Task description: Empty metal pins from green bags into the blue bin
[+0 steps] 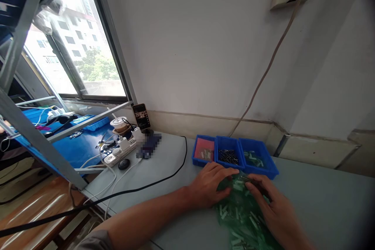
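A green plastic bag point(244, 218) lies on the grey table, strewn with several small pale tubular parts. My left hand point(209, 185) rests on the bag's left edge, fingers curled down onto it. My right hand point(274, 207) sits on the bag's right side, fingertips pinched around a thin dark pin-like piece point(249, 181). Just beyond both hands stand three joined blue bins point(234, 156): the left one has a reddish lining and a few parts, the middle one holds dark metal pins, the right one holds pale-green parts.
A black cable point(164, 177) curves across the table. At the back left are a white power strip point(120, 152), a propped phone point(141, 117), a lidded cup point(118, 124) and a blue mat point(79, 144). A metal shelf frame point(35, 136) slants at left. A window and walls enclose the corner.
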`<state>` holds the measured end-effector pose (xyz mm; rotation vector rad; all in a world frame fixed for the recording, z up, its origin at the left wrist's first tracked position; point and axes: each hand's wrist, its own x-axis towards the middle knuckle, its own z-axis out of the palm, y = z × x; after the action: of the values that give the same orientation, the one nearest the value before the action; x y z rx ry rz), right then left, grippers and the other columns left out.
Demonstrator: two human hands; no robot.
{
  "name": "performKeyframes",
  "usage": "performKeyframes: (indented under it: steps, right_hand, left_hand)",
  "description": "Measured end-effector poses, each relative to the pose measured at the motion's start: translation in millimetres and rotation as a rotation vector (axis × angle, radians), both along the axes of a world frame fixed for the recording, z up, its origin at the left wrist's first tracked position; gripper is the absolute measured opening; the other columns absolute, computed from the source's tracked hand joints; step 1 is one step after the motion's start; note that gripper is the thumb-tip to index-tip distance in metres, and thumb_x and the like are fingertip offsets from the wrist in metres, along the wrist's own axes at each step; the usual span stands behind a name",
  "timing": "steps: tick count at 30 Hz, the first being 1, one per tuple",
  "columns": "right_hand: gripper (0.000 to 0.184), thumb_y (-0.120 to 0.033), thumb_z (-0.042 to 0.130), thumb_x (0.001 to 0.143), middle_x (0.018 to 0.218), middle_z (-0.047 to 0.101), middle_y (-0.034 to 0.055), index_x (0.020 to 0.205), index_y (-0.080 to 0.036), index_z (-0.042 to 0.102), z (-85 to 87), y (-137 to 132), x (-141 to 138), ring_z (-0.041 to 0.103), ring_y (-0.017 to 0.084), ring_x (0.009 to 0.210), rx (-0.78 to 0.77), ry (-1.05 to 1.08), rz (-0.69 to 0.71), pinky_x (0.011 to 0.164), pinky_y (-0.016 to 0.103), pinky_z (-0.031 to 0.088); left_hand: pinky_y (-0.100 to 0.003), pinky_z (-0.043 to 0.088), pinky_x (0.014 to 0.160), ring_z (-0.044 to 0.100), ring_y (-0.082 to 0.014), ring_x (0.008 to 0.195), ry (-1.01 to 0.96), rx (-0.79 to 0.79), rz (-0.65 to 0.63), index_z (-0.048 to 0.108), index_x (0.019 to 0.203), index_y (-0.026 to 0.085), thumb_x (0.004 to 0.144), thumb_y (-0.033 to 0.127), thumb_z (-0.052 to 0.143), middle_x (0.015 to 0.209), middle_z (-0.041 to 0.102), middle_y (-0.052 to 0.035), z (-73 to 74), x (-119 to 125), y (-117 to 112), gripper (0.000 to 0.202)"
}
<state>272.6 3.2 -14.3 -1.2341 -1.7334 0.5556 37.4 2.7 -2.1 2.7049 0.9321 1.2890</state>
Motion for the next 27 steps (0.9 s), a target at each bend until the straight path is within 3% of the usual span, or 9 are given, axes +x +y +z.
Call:
performKeyframes:
  steps: [13, 22, 27]
  right_hand:
    - [0.034, -0.057, 0.059, 0.096, 0.099, 0.080, 0.0053, 0.106, -0.027, 0.072, 0.1, 2.4, 0.3, 0.078, 0.027, 0.088, -0.012, -0.039, 0.048, 0.071, 0.033, 0.063]
    - [0.030, -0.053, 0.060, 0.097, 0.097, 0.079, 0.0039, 0.108, -0.028, 0.071, 10.7, -7.6, -7.9, 0.077, 0.025, 0.086, -0.051, 0.003, 0.035, 0.077, 0.031, 0.060]
    - [0.033, -0.057, 0.061, 0.097, 0.094, 0.079, 0.0044, 0.110, -0.028, 0.071, 13.1, -10.5, -9.0, 0.076, 0.026, 0.083, -0.071, -0.003, 0.069, 0.069, 0.031, 0.059]
  left_hand:
    - [-0.038, 0.051, 0.097, 0.066, -0.0236, 0.110, 0.053, -0.008, -0.009, 0.046, 0.149, 0.021, 0.101, 0.023, 0.056, 0.121, 0.072, -0.0088, -4.0, -2.7, 2.4, 0.048]
    - [-0.039, 0.052, 0.097, 0.066, -0.0250, 0.113, -0.005, 0.014, -0.028, 0.048, 0.146, 0.020, 0.096, 0.021, 0.061, 0.125, 0.071, -0.0105, -0.3, -1.2, 1.7, 0.052]
    - [-0.040, 0.053, 0.097, 0.065, -0.0256, 0.112, -0.034, 0.000, -0.003, 0.056, 0.140, 0.020, 0.098, 0.027, 0.065, 0.123, 0.069, -0.0122, 3.8, -1.6, -0.2, 0.043]
